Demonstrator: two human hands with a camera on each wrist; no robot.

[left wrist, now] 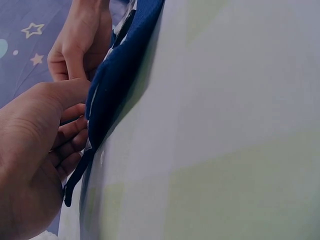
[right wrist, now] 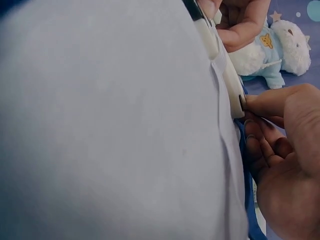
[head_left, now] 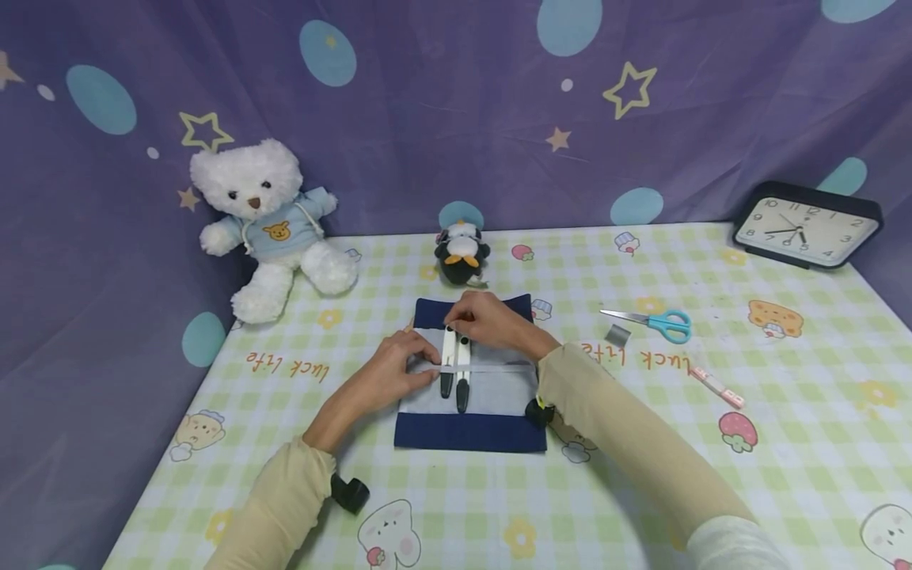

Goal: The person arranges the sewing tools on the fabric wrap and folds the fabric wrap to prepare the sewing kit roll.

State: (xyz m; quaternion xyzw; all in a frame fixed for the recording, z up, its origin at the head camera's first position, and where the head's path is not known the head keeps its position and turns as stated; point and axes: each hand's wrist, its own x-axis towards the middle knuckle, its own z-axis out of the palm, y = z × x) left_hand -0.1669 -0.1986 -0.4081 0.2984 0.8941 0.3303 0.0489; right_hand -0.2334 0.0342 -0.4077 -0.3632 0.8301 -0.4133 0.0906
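A navy cloth roll (head_left: 470, 432) with a pale grey lining lies unfolded on the table. Two white markers with black caps, a left marker (head_left: 448, 356) and a right marker (head_left: 463, 380), lie side by side under its white elastic strap (head_left: 499, 368). My left hand (head_left: 399, 364) pinches the strap beside the left marker, thumb below and fingers above. At the far end of that marker, my right hand (head_left: 488, 321) grips its tip between thumb and fingers, seen close in the right wrist view (right wrist: 295, 145). In the left wrist view, the cloth edge (left wrist: 120, 70) hides the markers.
Light-blue scissors (head_left: 666, 323), a small grey block (head_left: 617, 336) and a pink-and-white strip (head_left: 716, 386) lie to the right. A penguin toy (head_left: 461, 255) stands behind the cloth, a white teddy bear (head_left: 271, 229) at back left, a black clock (head_left: 807, 226) at back right.
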